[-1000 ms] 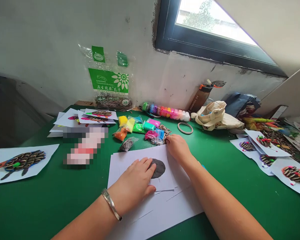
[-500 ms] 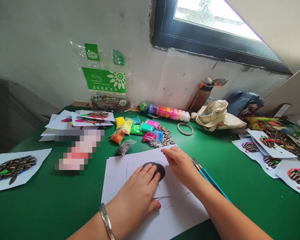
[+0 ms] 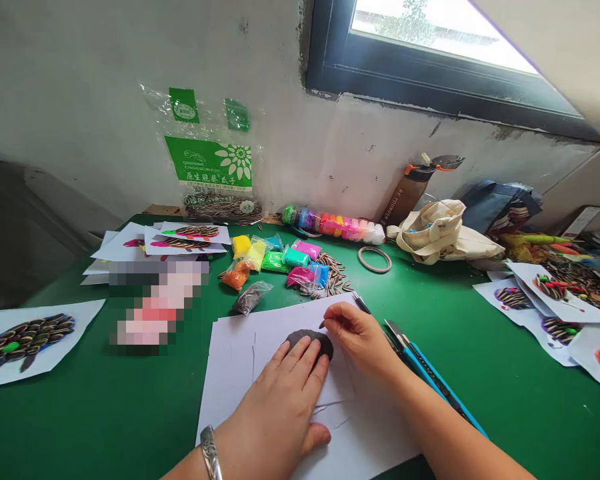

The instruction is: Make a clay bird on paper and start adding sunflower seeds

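Note:
A flattened black oval, apparently modelling clay [image 3: 295,335], lies on a stack of white paper [image 3: 230,373]. My left hand [image 3: 285,393] rests over it, fingers stretched flat across its surface and thumb out to the side. Beside the oval's right edge, my right hand [image 3: 355,337] is closed in a pinch. A small dark piece [image 3: 322,325] shows at its fingertips; I cannot tell exactly what it is. To the right of the paper lies a blue utility knife [image 3: 430,373], partly behind my right forearm.
Bags of coloured clay [image 3: 255,255] and loose sunflower seeds [image 3: 334,273] lie beyond the paper. A roll of tape [image 3: 375,259], a cloth bag [image 3: 430,230] and a bottle [image 3: 407,193] are farther back. Seed-covered pictures lie left [image 3: 35,340] and right [image 3: 550,287].
My right hand has drawn its fingers into a pinch close to the black oval, with a small dark piece now visible. My left hand stays flat on the oval. The view has shifted slightly.

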The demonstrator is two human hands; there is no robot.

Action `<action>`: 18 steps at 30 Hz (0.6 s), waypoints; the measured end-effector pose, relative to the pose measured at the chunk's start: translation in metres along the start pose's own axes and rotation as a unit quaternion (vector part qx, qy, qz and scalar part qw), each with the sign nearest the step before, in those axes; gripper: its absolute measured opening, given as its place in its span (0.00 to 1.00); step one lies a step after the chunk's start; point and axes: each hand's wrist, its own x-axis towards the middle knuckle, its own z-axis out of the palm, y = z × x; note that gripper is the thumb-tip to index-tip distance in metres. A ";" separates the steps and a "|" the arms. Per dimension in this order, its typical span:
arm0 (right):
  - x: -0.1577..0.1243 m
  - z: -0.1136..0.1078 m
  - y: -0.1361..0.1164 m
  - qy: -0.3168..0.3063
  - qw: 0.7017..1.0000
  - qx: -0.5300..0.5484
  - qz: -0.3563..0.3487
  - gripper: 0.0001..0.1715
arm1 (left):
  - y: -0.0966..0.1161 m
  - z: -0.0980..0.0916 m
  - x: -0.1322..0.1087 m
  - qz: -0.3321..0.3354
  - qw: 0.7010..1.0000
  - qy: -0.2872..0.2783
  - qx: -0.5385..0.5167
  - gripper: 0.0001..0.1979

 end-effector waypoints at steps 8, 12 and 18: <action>-0.002 -0.013 0.012 -0.037 0.973 -0.213 -0.077 0.11 | 0.000 0.003 0.000 -0.008 0.998 -0.023 -0.053 0.39; -0.004 -0.012 0.005 -0.065 0.943 -0.315 -0.086 0.12 | 0.001 0.003 -0.003 -0.007 0.996 -0.015 -0.088 0.38; -0.008 -0.009 0.007 -0.066 0.936 -0.332 -0.101 0.13 | 0.003 0.006 -0.006 -0.002 0.996 0.000 -0.092 0.39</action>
